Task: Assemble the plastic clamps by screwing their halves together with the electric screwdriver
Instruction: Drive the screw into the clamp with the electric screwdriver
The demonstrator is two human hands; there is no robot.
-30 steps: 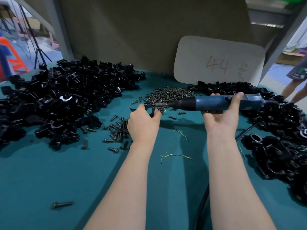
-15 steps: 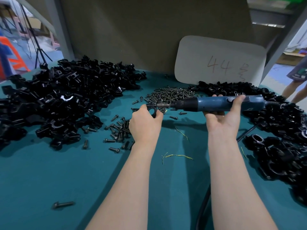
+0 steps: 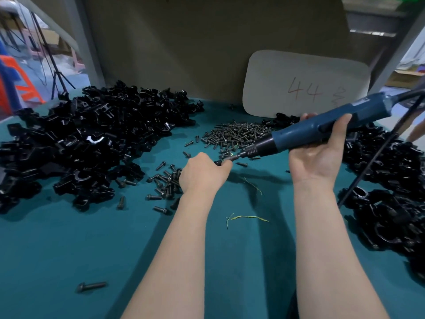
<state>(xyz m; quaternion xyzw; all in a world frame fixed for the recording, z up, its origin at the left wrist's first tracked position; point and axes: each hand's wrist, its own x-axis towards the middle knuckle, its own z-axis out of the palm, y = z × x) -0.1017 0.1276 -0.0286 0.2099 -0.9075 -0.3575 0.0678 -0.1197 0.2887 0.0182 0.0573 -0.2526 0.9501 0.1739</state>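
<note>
- Two hands were on the job. My left hand (image 3: 204, 173) was curled round a black clamp (image 3: 218, 162), only a sliver of it showing past my thumb. My right hand (image 3: 322, 155) gripped the electric screwdriver (image 3: 322, 130) from beneath, fingers (image 3: 308, 116) wrapped over its far side and thumb on the near side.
- The screwdriver's long axis ran at a slant. Its cord end sat high, up and to the right of my right fingers, and its bit (image 3: 233, 157) sat low, pointing left at the clamp.
- The clamp lay just left of the bit's tip and well left of my right fingers. The tip looked to be meeting the clamp, but the screw itself was hidden, so I could not tell whether the bit sat in its head.
- I judged the step to be driving a screw. The coming move called for the bit to line up with the screw's axis while my left fingers braced the clamp against twisting.
- A heap of screws (image 3: 234, 134) lay just beyond my left fingers on the tabletop (image 3: 69, 249). A pile of clamp halves (image 3: 92, 139) lay well to their left.
</note>
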